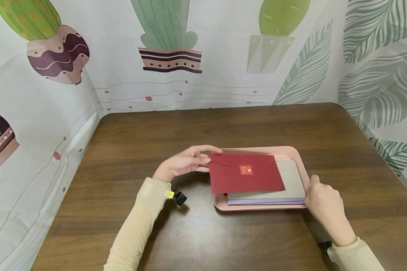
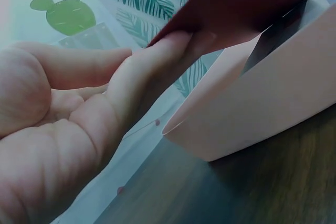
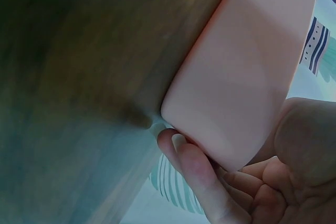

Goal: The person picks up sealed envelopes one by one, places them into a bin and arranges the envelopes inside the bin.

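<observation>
My left hand (image 1: 191, 162) pinches a dark red envelope (image 1: 224, 180) by its left end, thumb on top. A small "just for you" sticker (image 1: 245, 170) with a heart sits on the flap. Seen from the left wrist, the envelope (image 2: 231, 14) slants up above the rim of a pink tray (image 2: 262, 98). Inside the tray (image 1: 257, 207) lie a pale grey envelope (image 1: 289, 177) and lavender ones (image 1: 264, 202) beneath it, partly covered by the red one. At the tray's right end my right hand (image 1: 327, 205) grips the wall, its fingertips (image 3: 191, 161) low against the outside.
The tray stands on a dark brown wooden table (image 1: 149, 139). Behind and beside the table hangs a white cloth (image 1: 224, 84) printed with cacti and leaves. A black wrist camera (image 1: 179, 198) juts from the left sleeve, near the tray's left end.
</observation>
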A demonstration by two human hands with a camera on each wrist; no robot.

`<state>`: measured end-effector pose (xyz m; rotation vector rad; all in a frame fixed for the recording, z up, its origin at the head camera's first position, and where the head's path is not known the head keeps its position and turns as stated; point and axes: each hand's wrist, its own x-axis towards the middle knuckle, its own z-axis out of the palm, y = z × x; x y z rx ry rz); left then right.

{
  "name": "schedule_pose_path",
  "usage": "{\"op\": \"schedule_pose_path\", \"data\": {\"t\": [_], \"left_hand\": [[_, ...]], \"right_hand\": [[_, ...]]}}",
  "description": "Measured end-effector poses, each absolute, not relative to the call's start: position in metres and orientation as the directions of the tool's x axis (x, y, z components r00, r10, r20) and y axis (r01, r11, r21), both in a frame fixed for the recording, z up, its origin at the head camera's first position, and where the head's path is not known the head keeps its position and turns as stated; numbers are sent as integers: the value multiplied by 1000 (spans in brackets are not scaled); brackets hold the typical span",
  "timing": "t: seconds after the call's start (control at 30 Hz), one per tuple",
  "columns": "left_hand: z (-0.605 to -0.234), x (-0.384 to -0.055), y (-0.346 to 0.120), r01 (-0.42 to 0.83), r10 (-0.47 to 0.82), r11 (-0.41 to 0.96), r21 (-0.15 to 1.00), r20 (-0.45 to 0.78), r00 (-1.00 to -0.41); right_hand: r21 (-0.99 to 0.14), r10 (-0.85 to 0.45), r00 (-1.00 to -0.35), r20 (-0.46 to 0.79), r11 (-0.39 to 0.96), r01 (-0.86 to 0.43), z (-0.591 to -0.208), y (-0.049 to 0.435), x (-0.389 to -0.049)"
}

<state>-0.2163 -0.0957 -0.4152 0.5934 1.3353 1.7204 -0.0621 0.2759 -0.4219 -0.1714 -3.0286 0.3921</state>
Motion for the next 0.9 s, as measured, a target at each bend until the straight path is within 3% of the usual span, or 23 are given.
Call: {"op": "schedule_pose_path", "data": {"t": [0.5,0.9], "left_hand": [[-413,-211,-85,-266,898,-51,963,-72,-434],[-410,-212,-95,-274,908,-82,958,-42,-417]], "right_hand": [[-260,118,-988,94,961,90,-422,274,-62],[-268,135,-988,68,957,112,-421,275,-61]]}}
